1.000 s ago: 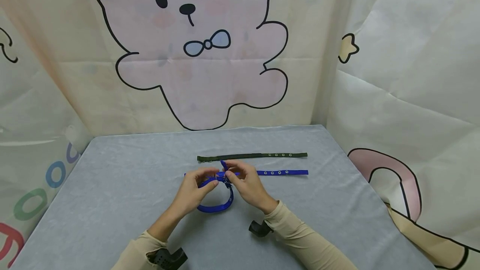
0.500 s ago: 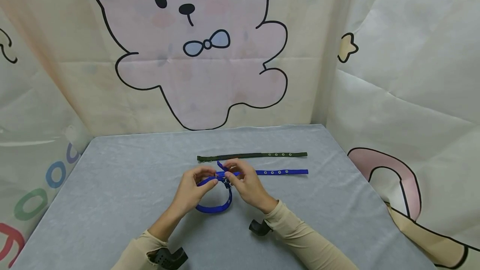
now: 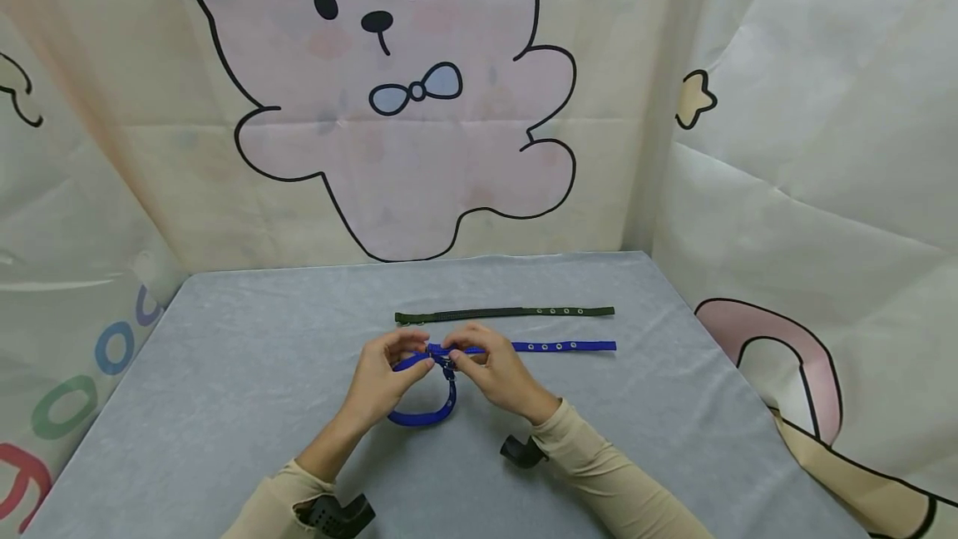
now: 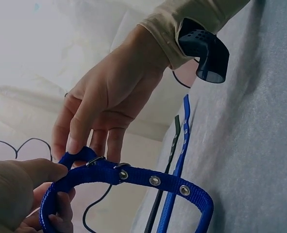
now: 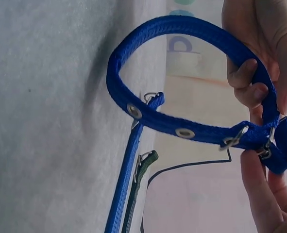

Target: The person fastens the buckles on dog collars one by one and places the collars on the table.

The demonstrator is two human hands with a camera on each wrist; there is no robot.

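A blue collar (image 3: 422,419) with metal eyelets is bent into a loop, held up between both hands. My left hand (image 3: 377,377) pinches the band at the loop's left side, fingers curled around it in the right wrist view. With thumb and fingers, my right hand (image 3: 497,368) holds the collar at its buckle (image 5: 265,151). The strap end makes a small fold just past the buckle, between the two hands. A D-ring (image 5: 234,138) hangs on the band beside the buckle. In the left wrist view, three eyelets show along the band.
A second blue collar (image 3: 565,347) lies flat behind the hands, its left part hidden by them. Farther back, a dark green collar (image 3: 479,314) lies parallel to it. The grey cloth-covered table (image 3: 247,373) is bordered by printed curtains (image 3: 599,215).
The strap's free end, which stuck up above the hands, has tipped left and down and no longer shows there. The loop has shifted slightly left. Both hands stay nearly in place.
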